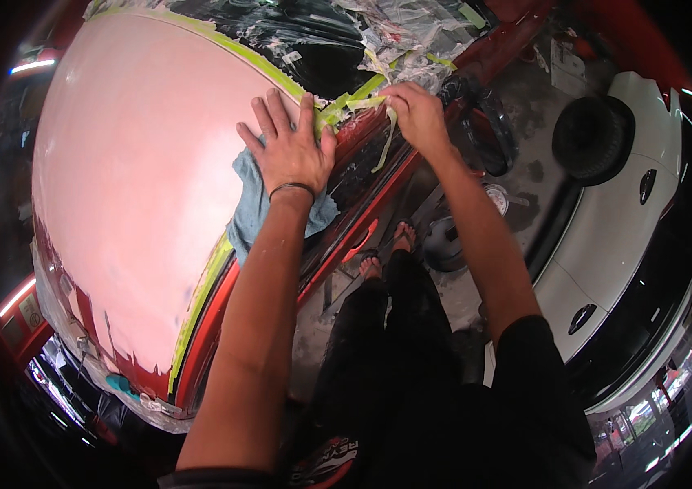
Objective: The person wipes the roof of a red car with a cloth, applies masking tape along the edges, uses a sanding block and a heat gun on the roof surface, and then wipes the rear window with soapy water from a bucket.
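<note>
My left hand [293, 151] lies flat with fingers spread on the edge of a car roof [134, 122] coated in pale pink. Under its wrist a blue-grey cloth [246, 213] is draped over the roof edge. My right hand [418, 118] pinches a strip of yellow-green masking tape [368, 103] at the corner between roof and windshield. One loose end of the tape dangles below the fingers. More masking tape [240, 50] runs along the windshield edge, and another line [191, 322] follows the side of the roof.
Crumpled clear plastic sheeting [407, 33] covers part of the dark windshield [297, 49]. A black side mirror [489, 126] juts out beyond my right hand. To the right stands a white car [615, 220] with a black tyre [593, 140] near it. My feet [387, 251] are on the grey floor.
</note>
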`<act>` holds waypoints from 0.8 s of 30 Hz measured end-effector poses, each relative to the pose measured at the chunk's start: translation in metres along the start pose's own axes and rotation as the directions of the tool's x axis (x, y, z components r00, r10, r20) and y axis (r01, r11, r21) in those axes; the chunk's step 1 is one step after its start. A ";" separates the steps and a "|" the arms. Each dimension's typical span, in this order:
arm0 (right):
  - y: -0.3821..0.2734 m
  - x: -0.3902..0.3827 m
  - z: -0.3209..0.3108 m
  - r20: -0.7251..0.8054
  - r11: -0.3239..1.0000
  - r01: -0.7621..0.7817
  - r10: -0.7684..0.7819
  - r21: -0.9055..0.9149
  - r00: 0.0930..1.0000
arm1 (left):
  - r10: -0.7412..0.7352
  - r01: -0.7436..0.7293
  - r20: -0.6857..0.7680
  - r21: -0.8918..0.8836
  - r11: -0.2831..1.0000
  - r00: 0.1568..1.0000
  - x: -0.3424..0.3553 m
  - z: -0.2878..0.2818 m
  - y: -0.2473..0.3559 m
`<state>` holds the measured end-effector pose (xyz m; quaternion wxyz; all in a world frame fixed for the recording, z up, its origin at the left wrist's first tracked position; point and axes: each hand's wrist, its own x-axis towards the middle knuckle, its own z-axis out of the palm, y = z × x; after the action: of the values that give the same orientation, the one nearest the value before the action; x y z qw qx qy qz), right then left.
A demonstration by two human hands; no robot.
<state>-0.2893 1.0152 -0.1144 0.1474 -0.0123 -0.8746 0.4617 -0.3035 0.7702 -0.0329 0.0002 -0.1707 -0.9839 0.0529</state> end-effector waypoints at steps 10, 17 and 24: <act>0.098 0.144 -0.047 -0.197 0.878 -0.348 0.296 -0.330 0.934 | -0.004 0.004 0.013 0.031 1.000 1.000 0.002 -0.003 -0.001; 0.131 0.254 -0.138 -0.288 0.908 -0.397 0.419 0.134 0.861 | -0.030 0.031 0.056 -0.009 0.999 0.998 -0.002 -0.004 -0.007; 0.025 0.352 -0.229 -0.186 0.964 -0.214 0.184 -0.159 0.965 | -0.007 0.008 0.052 -0.011 1.000 0.999 0.006 -0.008 0.004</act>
<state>-0.5671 1.2686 0.0736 0.1723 -0.1527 -0.8909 0.3916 -0.3077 0.7765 -0.0255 -0.0262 -0.1655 -0.9845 0.0518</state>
